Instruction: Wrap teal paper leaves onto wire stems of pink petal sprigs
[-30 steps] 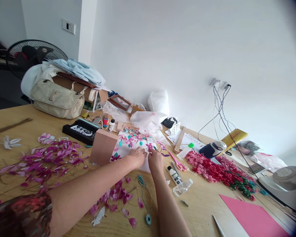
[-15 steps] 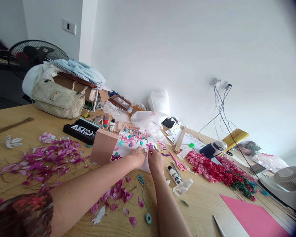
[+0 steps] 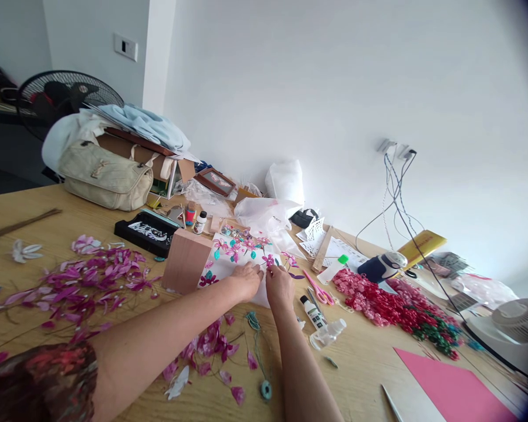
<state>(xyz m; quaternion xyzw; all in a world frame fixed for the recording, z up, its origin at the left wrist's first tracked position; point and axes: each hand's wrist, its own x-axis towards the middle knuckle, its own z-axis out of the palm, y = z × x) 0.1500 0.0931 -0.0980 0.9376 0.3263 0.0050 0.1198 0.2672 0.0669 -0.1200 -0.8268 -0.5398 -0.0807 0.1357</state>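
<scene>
Beside one upright, pale-brown wooden block (image 3: pixel 187 261), one white, flower-strewn sheet (image 3: pixel 222 272) lies straight ahead, partly behind my left hand (image 3: pixel 247 281), its long side seemingly running left to right. My right hand (image 3: pixel 280 287) is nearer one magenta flower (image 3: pixel 269 260), fingers bunched; the left's reach over the sheet. Whether either grasps anything, I cannot tell. Rightward: one pair of pink-handled scissors (image 3: pixel 321 292).

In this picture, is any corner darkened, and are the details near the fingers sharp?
Head view: the upper right corner is dark and blurred, the lower right less so; head view: fine detail near the left hand and right hand looks soft.
</scene>
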